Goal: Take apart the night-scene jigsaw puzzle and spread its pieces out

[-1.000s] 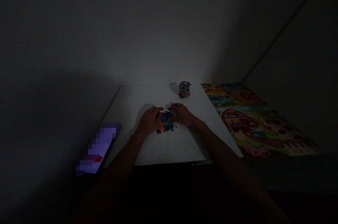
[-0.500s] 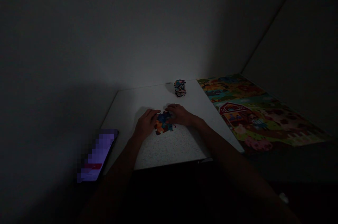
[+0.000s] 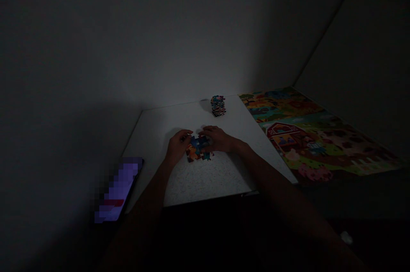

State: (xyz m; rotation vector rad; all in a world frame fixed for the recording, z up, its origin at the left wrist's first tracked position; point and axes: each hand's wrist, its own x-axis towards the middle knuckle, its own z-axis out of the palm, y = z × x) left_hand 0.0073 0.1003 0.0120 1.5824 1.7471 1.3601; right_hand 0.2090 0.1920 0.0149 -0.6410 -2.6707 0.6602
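A small joined patch of jigsaw puzzle pieces (image 3: 196, 149), blue, orange and teal, lies on the white tabletop between my hands. My left hand (image 3: 177, 147) grips the patch's left edge, its thumb and forefinger curved close to each other. At the right side, my right hand (image 3: 219, 138) has its fingers bent over the pieces and closed on that edge. The fingers and the dim light partly hide the upper corners of the patch. Beyond my hands stands a tall stack of loose jigsaw pieces (image 3: 218, 106).
Colourful picture sheets (image 3: 288, 135) with farm and animal scenes lie along the right side of the white table (image 3: 205, 184). A phone with a lit, pixelated screen (image 3: 120, 188) is at the left edge. A wall (image 3: 179, 41) rises behind the table.
My left hand's forefinger and thumb have bent into a rounder grip at the patch's upper left. The right hand is nearly unmoved, and the view has shifted slightly.
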